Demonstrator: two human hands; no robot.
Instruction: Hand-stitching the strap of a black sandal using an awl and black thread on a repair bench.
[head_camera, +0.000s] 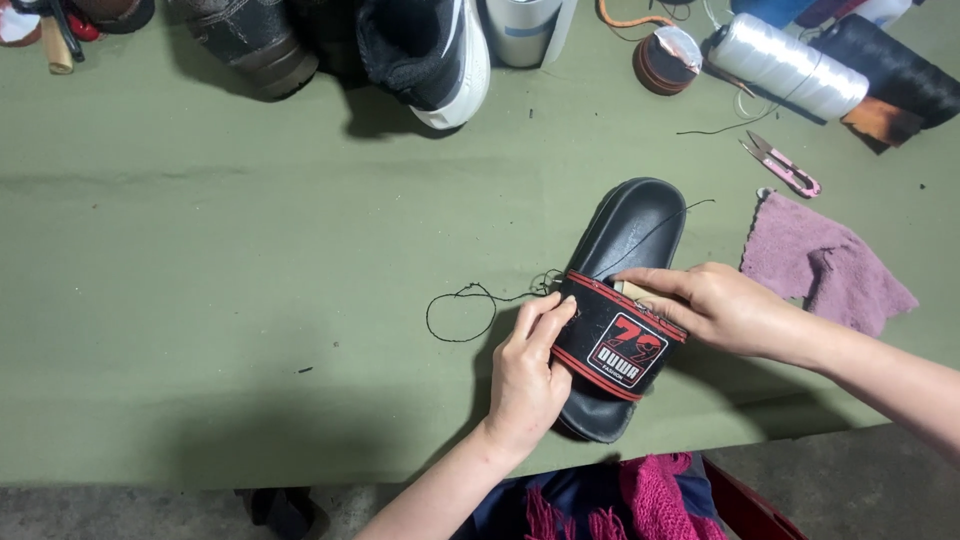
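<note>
Two hands: both rest on one black slide sandal (625, 260), right of the frame's centre, on a green table (200, 300).
Sandal: it lies at a slant, toe end toward the upper right, heel toward the lower edge of the table.
Strap: a black band (615, 335) with red edging and a red and white patch crosses the sandal's middle.
Left hand: the left hand (525, 375) comes up from the bottom of the frame; its fingers lie flat and loosely curled against the strap's left edge, pressing it rather than closing round it.
Right hand: the right hand (715, 305) reaches in from the right edge; its fingertips are pinched together at the strap's upper edge, and whether they hold a small pale thing there cannot be told.
Thread: a black thread (460, 310) loops on the table just left of the sandal and another length runs across the footbed toward the upper right.
Purple cloth: a crumpled cloth (820, 260) lies near the right wrist.
Snips: pink-handled thread snips (780, 165) lie above the cloth.
Spools: a white spool (785, 65) and a black spool (890, 65) sit at the upper right.
Shoes: a black and white sneaker (430, 55) and a brown shoe (245, 40) stand along the top edge.
</note>
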